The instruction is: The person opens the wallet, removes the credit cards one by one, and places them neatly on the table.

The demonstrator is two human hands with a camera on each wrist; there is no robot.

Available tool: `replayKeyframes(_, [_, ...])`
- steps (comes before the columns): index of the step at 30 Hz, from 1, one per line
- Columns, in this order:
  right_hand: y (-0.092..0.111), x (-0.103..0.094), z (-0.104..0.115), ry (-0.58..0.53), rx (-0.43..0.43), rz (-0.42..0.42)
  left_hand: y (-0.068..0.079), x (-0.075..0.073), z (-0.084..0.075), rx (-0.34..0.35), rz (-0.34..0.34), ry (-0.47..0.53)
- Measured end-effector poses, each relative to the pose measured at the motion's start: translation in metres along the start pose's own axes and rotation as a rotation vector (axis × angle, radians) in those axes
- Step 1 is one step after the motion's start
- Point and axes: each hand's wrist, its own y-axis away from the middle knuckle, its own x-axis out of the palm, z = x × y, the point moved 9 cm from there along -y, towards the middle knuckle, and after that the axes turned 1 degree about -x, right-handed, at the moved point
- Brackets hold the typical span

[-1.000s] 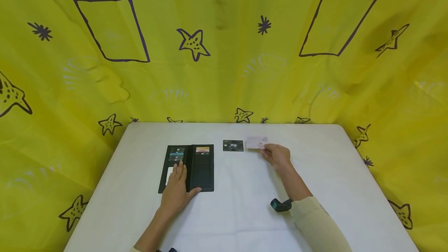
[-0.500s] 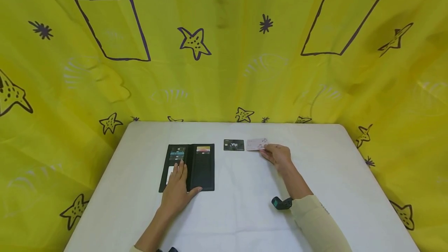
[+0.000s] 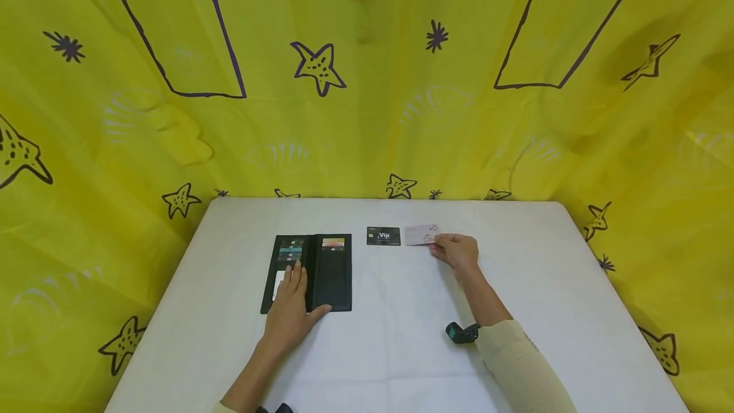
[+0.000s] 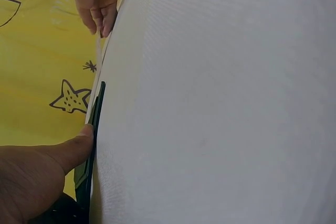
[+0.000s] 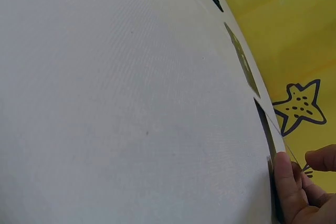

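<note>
A black bifold wallet (image 3: 332,282) lies spread on the white table, several cards in its left slots and one at the top of its right side. My left hand (image 3: 288,314) rests on its left half with straight fingers, partly covering a white card (image 3: 278,284); the thumb (image 4: 79,148) touches the lower edge. With thumb and fingers, my right hand (image 3: 457,252) pinches the right end of a pale pink printed card (image 3: 420,234). The right wrist view shows this card tilted, its held end off the table. Just left of it lies a black "Vip" card (image 3: 383,236).
The white-covered table (image 3: 395,336) runs back to a yellow curtain (image 3: 367,113) with drawn starfish and shells. A small dark device (image 3: 461,334) sits at my right wrist, by the beige sleeve (image 3: 524,362).
The pink card has come slightly toward me, more in line with the black card, still in my right hand's pinch. My left hand keeps its place on the wallet. The head view shifts slightly.
</note>
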Motion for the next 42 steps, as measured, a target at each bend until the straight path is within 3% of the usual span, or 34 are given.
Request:
replayKeyframes(12, [-0.001, -0.001, 0.008, 0.270, -0.156, -0.044, 0.000, 0.001, 0.001, -0.001, 0.011, 0.006])
replayKeyframes(35, [0.003, 0.002, 0.015, 0.366, -0.218, -0.078, -0.001, 0.002, 0.001, -0.011, 0.012, 0.007])
replayKeyframes(42, [0.001, 0.009, 0.016, 0.537, -0.269, -0.097, -0.001, 0.000, 0.000, -0.002, 0.010, 0.004])
